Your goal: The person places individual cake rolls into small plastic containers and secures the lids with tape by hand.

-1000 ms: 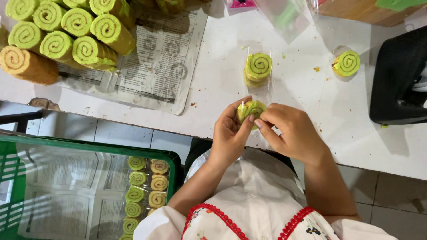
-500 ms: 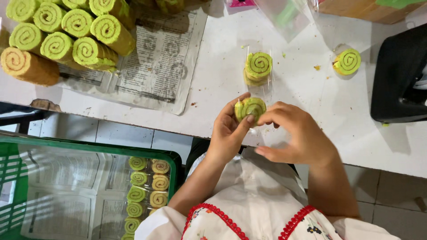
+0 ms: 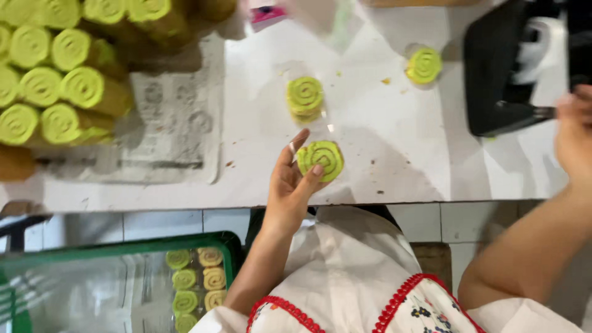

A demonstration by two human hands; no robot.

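My left hand (image 3: 291, 185) holds a green spiral roll slice (image 3: 322, 159) in clear wrap, just above the white counter's (image 3: 382, 142) front edge. My right hand (image 3: 575, 132) has reached far right, against a black device (image 3: 512, 68) at the counter's right end; it is blurred and partly cut off by the frame edge. Two more wrapped green spiral slices lie on the counter: one (image 3: 304, 95) just beyond the held slice, another (image 3: 424, 65) further right.
Whole green and yellow rolls (image 3: 61, 74) are stacked at the far left on printed paper (image 3: 179, 123). A green crate (image 3: 123, 283) lined with plastic stands below the counter at lower left, with several wrapped slices (image 3: 197, 280) in it. Crumbs dot the counter.
My right hand left the slice and swung away to the black device on the right. My left hand keeps the slice alone. The view has shifted and blurred.
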